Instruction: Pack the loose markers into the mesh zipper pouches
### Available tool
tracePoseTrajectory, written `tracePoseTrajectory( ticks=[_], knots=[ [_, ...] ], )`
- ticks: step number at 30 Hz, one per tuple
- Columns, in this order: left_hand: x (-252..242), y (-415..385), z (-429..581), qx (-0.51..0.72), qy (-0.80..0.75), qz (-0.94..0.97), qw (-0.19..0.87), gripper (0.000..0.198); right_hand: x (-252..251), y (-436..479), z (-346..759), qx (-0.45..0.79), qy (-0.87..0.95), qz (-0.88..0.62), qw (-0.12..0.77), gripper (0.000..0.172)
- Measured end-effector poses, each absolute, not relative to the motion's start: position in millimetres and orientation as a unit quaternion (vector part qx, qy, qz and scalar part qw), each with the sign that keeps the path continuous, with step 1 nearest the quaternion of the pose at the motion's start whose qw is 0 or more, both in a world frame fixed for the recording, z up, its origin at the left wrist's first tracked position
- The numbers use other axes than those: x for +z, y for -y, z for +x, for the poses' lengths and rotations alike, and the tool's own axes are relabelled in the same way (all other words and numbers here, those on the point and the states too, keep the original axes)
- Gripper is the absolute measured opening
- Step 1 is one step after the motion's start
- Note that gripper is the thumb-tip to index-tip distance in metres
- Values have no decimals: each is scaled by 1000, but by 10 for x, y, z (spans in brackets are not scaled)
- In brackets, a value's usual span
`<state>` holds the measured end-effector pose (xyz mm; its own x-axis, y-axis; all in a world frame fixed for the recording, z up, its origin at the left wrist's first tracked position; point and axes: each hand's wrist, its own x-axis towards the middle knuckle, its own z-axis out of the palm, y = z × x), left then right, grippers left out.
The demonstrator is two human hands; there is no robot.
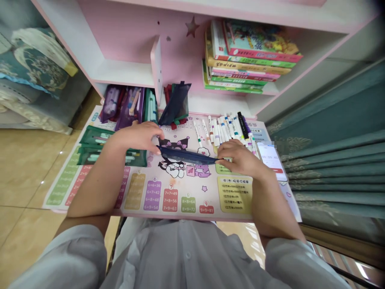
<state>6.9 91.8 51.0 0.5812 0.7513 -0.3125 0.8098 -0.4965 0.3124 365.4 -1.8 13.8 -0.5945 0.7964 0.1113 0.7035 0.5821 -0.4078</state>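
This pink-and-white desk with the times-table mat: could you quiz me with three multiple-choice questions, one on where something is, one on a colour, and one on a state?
1. Where does the white smartphone lie?
A) Beside the right hand, at the edge of the pink times-table mat
B) On the bookshelf
C) On the floor

2. What colour is the narrow mesh pouch?
A) Pink
B) Dark navy
C) Green

3. How is that pouch held?
A) It lies untouched
B) Only one hand touches it
C) The left hand and right hand grip its two ends

Answers:
1. A, it lies just right of that hand.
2. B, its fabric shows dark blue.
3. C, fingers of both hands pinch it.
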Motion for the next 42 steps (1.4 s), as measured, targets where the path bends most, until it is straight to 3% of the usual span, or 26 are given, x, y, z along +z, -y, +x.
tracePoseTrajectory(
  ticks=[10, 17, 26, 32, 42],
  knots=[
    [461, -653, 366, -113, -494, 856, 99, 24, 40, -111, 3697, 155, 871, -440, 156, 25],
    [579, -506, -32, 38, -532, 831, 158, 16, 288, -6, 3512, 201, 839, -447, 236, 26],
    [748, -416, -1169, 344, -572, 698, 259, 50, 194, -159, 2349, 280, 723, -501, 385, 41],
    [447, -628, -1642, 459, -646, 516, 325, 36, -37, -489, 1520, 354, 648, -542, 401, 45],
    [-53, -826, -1902, 439, -730, 444, 279, 36, -387, -854, 1071, 367, 624, -584, 367, 54]
  ],
)
